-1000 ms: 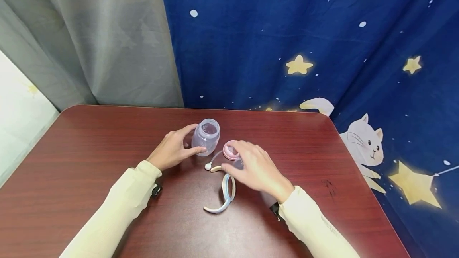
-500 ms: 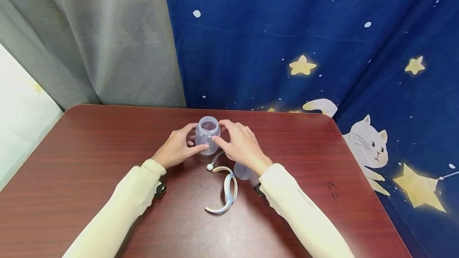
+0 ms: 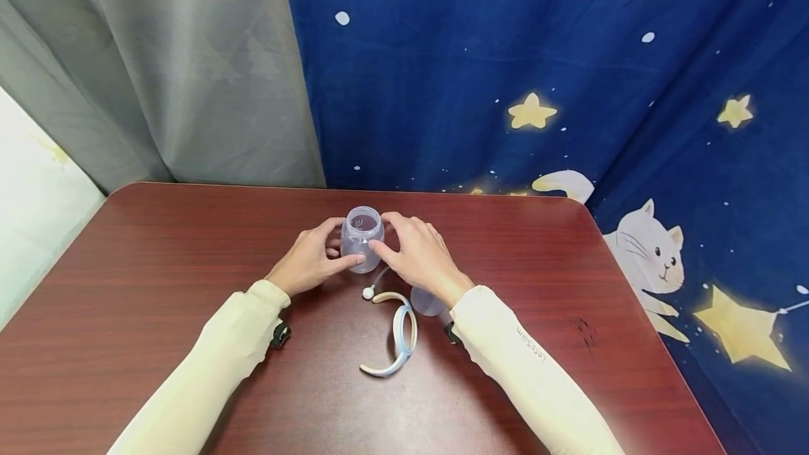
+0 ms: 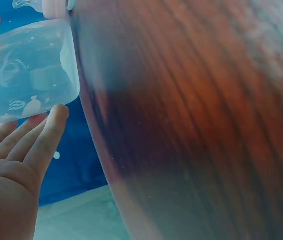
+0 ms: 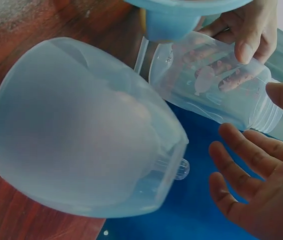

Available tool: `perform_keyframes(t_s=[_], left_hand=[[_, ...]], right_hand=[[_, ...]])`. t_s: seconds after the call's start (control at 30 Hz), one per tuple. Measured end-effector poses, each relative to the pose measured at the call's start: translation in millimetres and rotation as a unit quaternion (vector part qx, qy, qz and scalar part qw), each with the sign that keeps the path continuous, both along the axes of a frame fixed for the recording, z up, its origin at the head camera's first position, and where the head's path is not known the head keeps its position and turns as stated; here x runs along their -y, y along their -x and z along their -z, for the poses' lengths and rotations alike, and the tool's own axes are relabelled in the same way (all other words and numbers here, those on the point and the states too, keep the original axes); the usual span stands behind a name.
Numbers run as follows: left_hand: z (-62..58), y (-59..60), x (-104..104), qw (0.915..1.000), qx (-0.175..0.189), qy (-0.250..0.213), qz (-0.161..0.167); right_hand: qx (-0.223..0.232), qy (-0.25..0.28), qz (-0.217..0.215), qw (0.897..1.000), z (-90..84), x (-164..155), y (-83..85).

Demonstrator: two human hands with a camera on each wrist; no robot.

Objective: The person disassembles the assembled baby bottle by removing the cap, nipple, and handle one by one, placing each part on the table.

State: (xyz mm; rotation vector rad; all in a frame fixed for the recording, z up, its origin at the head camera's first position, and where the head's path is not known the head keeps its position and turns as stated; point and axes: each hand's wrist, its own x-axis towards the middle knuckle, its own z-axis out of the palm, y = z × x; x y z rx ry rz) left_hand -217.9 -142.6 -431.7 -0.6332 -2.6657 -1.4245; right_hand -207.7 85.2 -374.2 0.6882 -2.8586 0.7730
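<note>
An upright clear bottle (image 3: pixel 362 239) stands at the tabletop (image 3: pixel 158 265) centre, grasped by the left hand (image 3: pixel 307 264); the right hand (image 3: pixel 413 255), fingers relaxed, touches its right side. Uneven pressure could tip the light, open-mouthed bottle onto the handle ring (image 3: pixel 395 334) just nearer.

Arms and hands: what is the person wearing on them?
Both arms wear long, pale cream sleeves; the right sleeve has small grey lettering along it. A dark strap sits at each wrist, by the left sleeve cuff and the right. The left hand and right hand are bare.
</note>
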Motion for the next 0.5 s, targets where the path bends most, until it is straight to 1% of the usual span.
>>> perform_keyframes(t_s=[0.37,0.5], left_hand=[[5.6,-0.6,1.3,0.9994,0.014,-0.029,0.01],[5.3,-1.4,1.6,0.9992,0.023,-0.032,0.011]], right_hand=[[-0.012,-0.013,-0.002,1.0,4.5,2.9,-1.2],[-0.015,-0.021,-0.011,1.0,4.7,2.6,-1.5]])
